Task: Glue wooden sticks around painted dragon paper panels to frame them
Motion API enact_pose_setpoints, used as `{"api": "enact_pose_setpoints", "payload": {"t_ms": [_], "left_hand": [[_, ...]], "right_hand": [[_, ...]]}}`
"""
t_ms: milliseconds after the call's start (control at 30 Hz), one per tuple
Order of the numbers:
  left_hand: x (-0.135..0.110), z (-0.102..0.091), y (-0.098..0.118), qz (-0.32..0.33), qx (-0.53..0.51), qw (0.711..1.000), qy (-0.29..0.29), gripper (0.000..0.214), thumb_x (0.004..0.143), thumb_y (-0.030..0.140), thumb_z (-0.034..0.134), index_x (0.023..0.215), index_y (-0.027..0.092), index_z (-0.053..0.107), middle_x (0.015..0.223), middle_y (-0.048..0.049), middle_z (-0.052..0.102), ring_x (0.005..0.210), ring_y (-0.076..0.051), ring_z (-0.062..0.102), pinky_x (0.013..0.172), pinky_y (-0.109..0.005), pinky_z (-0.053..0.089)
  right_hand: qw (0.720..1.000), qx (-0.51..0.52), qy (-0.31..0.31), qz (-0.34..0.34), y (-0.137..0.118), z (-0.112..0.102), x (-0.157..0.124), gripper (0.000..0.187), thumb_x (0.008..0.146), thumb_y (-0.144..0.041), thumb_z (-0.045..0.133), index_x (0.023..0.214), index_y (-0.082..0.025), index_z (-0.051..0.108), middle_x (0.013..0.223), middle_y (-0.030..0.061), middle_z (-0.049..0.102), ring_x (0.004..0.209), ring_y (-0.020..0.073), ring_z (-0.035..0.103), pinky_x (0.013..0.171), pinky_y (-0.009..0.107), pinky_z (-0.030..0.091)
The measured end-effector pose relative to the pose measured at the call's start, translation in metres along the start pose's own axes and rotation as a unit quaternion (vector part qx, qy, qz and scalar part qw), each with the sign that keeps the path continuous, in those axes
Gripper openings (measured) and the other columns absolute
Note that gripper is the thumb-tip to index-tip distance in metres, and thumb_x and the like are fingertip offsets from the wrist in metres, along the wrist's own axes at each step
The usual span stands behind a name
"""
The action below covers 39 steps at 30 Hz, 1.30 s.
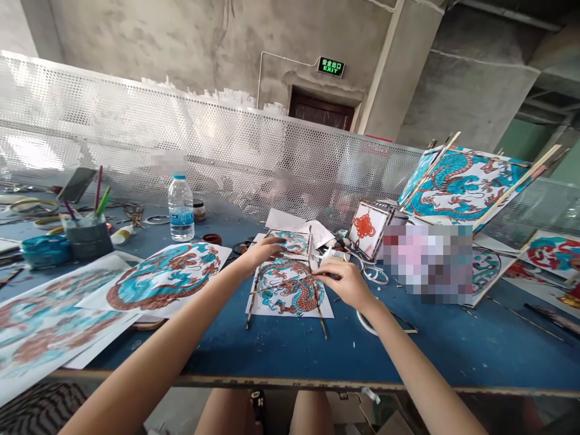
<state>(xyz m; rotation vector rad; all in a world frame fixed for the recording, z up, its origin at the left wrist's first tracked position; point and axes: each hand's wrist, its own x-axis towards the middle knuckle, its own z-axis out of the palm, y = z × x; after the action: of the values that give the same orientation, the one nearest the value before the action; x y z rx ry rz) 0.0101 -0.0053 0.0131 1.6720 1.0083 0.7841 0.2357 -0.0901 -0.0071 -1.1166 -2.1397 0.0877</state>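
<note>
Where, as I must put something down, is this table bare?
Mostly bare: the front strip between the central dragon picture and table edge; the patch right of the right forearm. Crowded: left, with dragon sheets and water bottle.

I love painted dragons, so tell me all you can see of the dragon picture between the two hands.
The dragon picture looks like white paper bearing a round design in reddish brown and turquoise with dark outlines. It lies on the blue table. Two thin, mottled sticks run along it, one toward each side, their near ends reaching past the sheet. The right hand is by its far right corner, the left hand near its far left; whether either touches the paper is unclear.
</note>
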Motion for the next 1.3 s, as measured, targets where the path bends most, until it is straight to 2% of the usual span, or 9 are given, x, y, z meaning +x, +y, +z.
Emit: {"api": "enact_pose_setpoints", "payload": {"t_ms": [100, 200, 333, 500, 667, 833, 933, 1100, 1300], "left_hand": [[0.001, -0.003, 0.000, 0.008, 0.010, 1.000, -0.003, 0.056, 0.070, 0.036, 0.052, 0.122, 0.014, 0.050, 0.116, -0.0111, 0.062, 0.103, -0.021, 0.059, 0.084, -0.031, 0.044], [0.003, -0.001, -0.004, 0.040, 0.083, 0.993, -0.067, 0.055, 0.067, 0.033, 0.055, 0.119, 0.015, 0.053, 0.117, -0.0102, 0.061, 0.106, -0.022, 0.057, 0.085, -0.031, 0.044], [-0.002, 0.004, -0.009, 0.031, 0.257, 0.953, -0.156, 0.057, 0.065, 0.038, 0.061, 0.117, 0.017, 0.057, 0.128, -0.0103, 0.054, 0.115, -0.026, 0.050, 0.090, -0.031, 0.041], [-0.008, 0.008, -0.010, 0.009, 0.376, 0.906, -0.193, 0.062, 0.065, 0.044, 0.061, 0.121, 0.019, 0.056, 0.129, -0.0117, 0.053, 0.114, -0.029, 0.051, 0.089, -0.033, 0.041], [-0.008, 0.011, -0.013, 0.029, 0.415, 0.887, -0.200, 0.061, 0.064, 0.049, 0.060, 0.118, 0.022, 0.058, 0.128, -0.0106, 0.055, 0.112, -0.029, 0.051, 0.088, -0.033, 0.041], [-0.014, 0.017, -0.010, 0.012, 0.469, 0.858, -0.207, 0.077, 0.060, 0.051, 0.064, 0.129, 0.020, 0.049, 0.132, -0.0143, 0.050, 0.120, -0.035, 0.042, 0.091, -0.039, 0.038], [-0.016, 0.020, -0.009, 0.016, 0.499, 0.842, -0.206, 0.079, 0.057, 0.049, 0.068, 0.128, 0.020, 0.050, 0.128, -0.0144, 0.053, 0.119, -0.036, 0.041, 0.091, -0.040, 0.038], [-0.014, 0.020, -0.015, 0.015, 0.505, 0.840, -0.198, 0.086, 0.050, 0.051, 0.071, 0.129, 0.023, 0.049, 0.135, -0.0143, 0.046, 0.123, -0.040, 0.035, 0.094, -0.047, 0.033], [-0.013, 0.019, -0.018, 0.008, 0.515, 0.833, -0.203, 0.089, 0.054, 0.053, 0.070, 0.134, 0.026, 0.043, 0.144, -0.0135, 0.034, 0.129, -0.041, 0.026, 0.100, -0.053, 0.025]], "right_hand": [[0.998, 0.033, -0.027, 0.050, 0.006, -0.002, -0.018, 0.016, 0.083, -0.032, 0.058, 0.081, -0.021, 0.070, 0.082, 0.0049, 0.067, 0.077, 0.0178, 0.061, 0.065, 0.028, 0.046], [0.995, 0.049, -0.037, 0.082, 0.010, 0.004, -0.028, 0.012, 0.081, -0.028, 0.060, 0.078, -0.021, 0.070, 0.080, 0.0037, 0.067, 0.076, 0.0168, 0.061, 0.065, 0.026, 0.045], [0.992, 0.062, -0.043, 0.103, 0.010, 0.013, -0.027, 0.009, 0.079, -0.025, 0.062, 0.077, -0.021, 0.069, 0.080, 0.0031, 0.067, 0.077, 0.0167, 0.061, 0.067, 0.026, 0.043], [0.991, 0.053, -0.063, 0.106, 0.012, 0.020, -0.026, 0.009, 0.079, -0.024, 0.061, 0.078, -0.022, 0.069, 0.081, 0.0022, 0.066, 0.077, 0.0158, 0.060, 0.066, 0.025, 0.043], [0.991, 0.019, -0.084, 0.097, 0.013, 0.026, -0.025, 0.008, 0.078, -0.024, 0.062, 0.078, -0.022, 0.070, 0.082, 0.0031, 0.065, 0.077, 0.0158, 0.060, 0.066, 0.025, 0.043], [0.987, 0.015, -0.124, 0.101, 0.016, 0.029, -0.022, 0.008, 0.076, -0.023, 0.064, 0.077, -0.021, 0.072, 0.081, 0.0030, 0.066, 0.076, 0.0160, 0.060, 0.069, 0.026, 0.044], [0.983, 0.039, -0.148, 0.103, 0.018, 0.028, -0.022, 0.008, 0.075, -0.023, 0.065, 0.077, -0.021, 0.072, 0.079, 0.0025, 0.068, 0.076, 0.0168, 0.061, 0.070, 0.026, 0.045], [0.965, 0.114, -0.202, 0.126, 0.016, 0.024, -0.023, 0.012, 0.075, -0.024, 0.062, 0.081, -0.021, 0.072, 0.079, 0.0022, 0.070, 0.075, 0.0175, 0.063, 0.070, 0.027, 0.047], [0.951, 0.180, -0.199, 0.154, 0.024, 0.022, -0.026, 0.013, 0.074, -0.025, 0.060, 0.080, -0.018, 0.069, 0.079, 0.0031, 0.067, 0.074, 0.0168, 0.061, 0.065, 0.026, 0.048]]}}
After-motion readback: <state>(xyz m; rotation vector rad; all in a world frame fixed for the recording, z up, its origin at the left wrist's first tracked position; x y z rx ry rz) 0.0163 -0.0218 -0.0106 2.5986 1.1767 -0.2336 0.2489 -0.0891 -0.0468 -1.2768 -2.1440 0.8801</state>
